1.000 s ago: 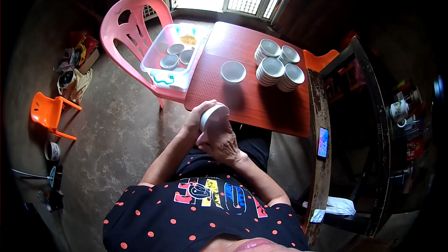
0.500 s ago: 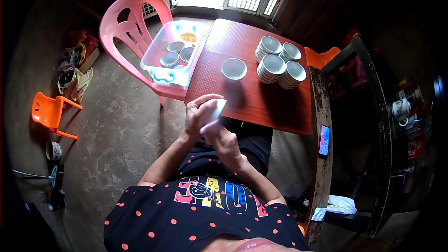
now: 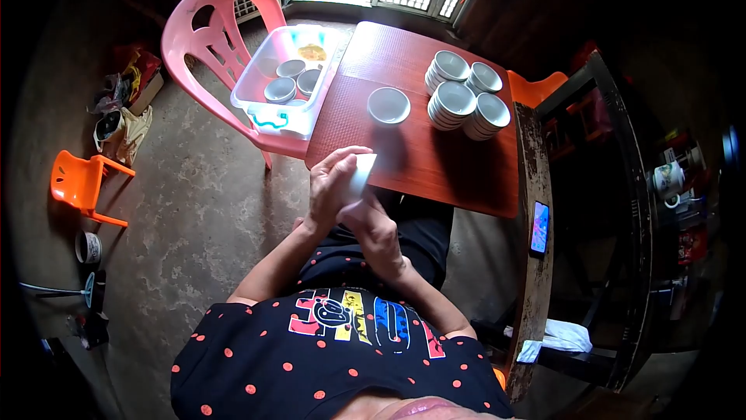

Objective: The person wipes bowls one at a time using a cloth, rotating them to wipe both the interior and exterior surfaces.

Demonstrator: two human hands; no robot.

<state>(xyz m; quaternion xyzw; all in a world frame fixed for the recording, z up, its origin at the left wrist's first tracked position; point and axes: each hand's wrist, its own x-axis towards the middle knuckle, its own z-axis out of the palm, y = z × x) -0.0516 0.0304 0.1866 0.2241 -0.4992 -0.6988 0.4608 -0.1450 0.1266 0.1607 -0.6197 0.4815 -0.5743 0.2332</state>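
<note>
My left hand (image 3: 328,187) grips a white bowl (image 3: 361,174), tilted on its side, just off the near edge of the red-brown table (image 3: 342,121). Against the bowl's lower side, my right hand (image 3: 374,232) is closed on a pale pink cloth (image 3: 353,210), partly hidden and blurred. A single bowl (image 3: 388,105) stands upright on the table beyond my hands. To its right are several stacks of bowls (image 3: 454,100). More bowls (image 3: 280,90) lie in a clear plastic bin (image 3: 247,100) left of the table.
The bin rests on a pink chair (image 3: 177,39). A wooden bench (image 3: 528,280) on the right bears a phone (image 3: 539,227) and a white cloth (image 3: 567,337). An orange chair (image 3: 76,181) and bags (image 3: 124,136) are on the floor at left.
The bowl in my hands has turned from facing up and right to a steeper tilt. My right hand has shifted against it with the cloth. The view has tipped slightly.
</note>
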